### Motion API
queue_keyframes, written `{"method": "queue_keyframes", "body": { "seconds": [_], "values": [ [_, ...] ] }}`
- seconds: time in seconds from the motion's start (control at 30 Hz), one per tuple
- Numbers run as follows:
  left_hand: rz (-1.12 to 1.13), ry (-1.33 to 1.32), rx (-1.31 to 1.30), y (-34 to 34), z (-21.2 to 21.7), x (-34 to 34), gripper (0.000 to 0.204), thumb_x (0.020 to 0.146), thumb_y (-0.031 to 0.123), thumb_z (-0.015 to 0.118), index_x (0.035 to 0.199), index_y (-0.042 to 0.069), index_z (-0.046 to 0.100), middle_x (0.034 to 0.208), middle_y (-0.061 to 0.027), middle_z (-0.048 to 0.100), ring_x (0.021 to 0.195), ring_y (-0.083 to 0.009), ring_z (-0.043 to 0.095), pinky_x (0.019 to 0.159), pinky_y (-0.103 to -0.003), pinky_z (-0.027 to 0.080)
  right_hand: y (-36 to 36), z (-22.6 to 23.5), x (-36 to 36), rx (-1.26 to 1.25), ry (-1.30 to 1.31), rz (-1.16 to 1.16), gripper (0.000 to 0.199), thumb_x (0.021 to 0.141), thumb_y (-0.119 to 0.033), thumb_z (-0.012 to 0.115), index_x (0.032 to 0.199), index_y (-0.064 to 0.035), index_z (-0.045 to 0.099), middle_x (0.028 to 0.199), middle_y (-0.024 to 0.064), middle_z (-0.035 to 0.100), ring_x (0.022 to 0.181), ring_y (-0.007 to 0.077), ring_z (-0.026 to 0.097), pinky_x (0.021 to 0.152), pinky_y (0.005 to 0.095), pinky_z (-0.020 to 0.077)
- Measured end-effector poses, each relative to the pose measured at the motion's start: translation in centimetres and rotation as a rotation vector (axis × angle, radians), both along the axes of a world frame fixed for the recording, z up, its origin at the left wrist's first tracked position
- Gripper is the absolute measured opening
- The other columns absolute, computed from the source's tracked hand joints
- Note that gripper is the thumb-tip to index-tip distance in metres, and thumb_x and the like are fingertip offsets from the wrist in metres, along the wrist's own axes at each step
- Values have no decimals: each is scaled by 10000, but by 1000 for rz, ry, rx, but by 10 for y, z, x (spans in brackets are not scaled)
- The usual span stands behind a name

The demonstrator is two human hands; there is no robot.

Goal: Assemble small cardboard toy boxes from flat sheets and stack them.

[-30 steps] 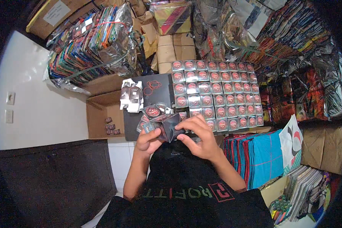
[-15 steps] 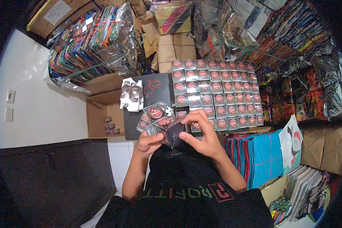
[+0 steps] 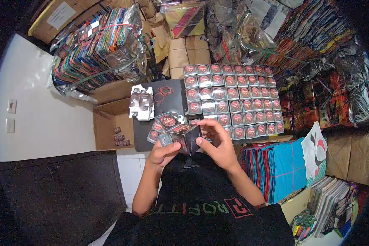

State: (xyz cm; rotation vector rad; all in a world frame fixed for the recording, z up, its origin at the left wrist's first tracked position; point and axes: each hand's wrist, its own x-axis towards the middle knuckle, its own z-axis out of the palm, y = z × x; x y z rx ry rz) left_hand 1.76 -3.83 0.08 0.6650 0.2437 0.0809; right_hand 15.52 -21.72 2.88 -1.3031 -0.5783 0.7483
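Note:
Between my two hands, close to my chest, is a small dark box (image 3: 186, 143) with a printed face and a folded edge. My left hand (image 3: 162, 153) grips its left side, thumb on the near face. A small pale-blue piece (image 3: 165, 139) shows beside those fingers; whether it is held too I cannot tell. My right hand (image 3: 219, 145) pinches the box's right side between thumb and fingers. Just beyond lie loose clear packs (image 3: 167, 120) with round red labels. Rows of small clear-topped boxes (image 3: 221, 94) with the same red labels cover the table's right part.
Folded white-and-black cartons (image 3: 141, 102) and red rubber bands (image 3: 164, 93) lie on the dark table (image 3: 174, 88). An open cardboard box (image 3: 104, 123) holding a few small packs stands left. Wrapped bundles (image 3: 98, 49) rise behind; blue folded stacks (image 3: 279, 168) are at right.
The box has turned in my hands, so its printed face shows more and its sides stand apart. My right fingers have shifted slightly along its edge.

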Motion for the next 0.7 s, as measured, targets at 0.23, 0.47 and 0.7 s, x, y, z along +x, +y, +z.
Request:
{"method": "queue_keyframes", "body": {
  "seconds": [0.23,0.47,0.7],
  "values": [
    [-16,96,199,-1,5,2,559,899,60,725,1414,-36,531,1311,-117,657,1205,-212,634,1086,-377,460,3,2,-3,-119,-213,-37,637,883,-132,800,1446,-35,518,1291,72,608,1175,149,589,988,310,486],
    [188,127,399,-1,-3,7,658,783,81,894,1341,1,555,1276,-73,622,1172,-187,606,1009,-355,484,-2,-12,1,26,42,-72,632,897,-82,772,1462,-25,496,1337,86,594,1201,165,596,1027,324,474],
    [211,263,183,-11,-5,12,1179,563,505,984,1485,103,369,1243,-51,578,1255,-216,564,1037,-381,515,-6,-4,4,86,221,157,684,859,10,753,1473,7,452,1450,94,517,1386,202,488,1175,353,372]
  ]
}}
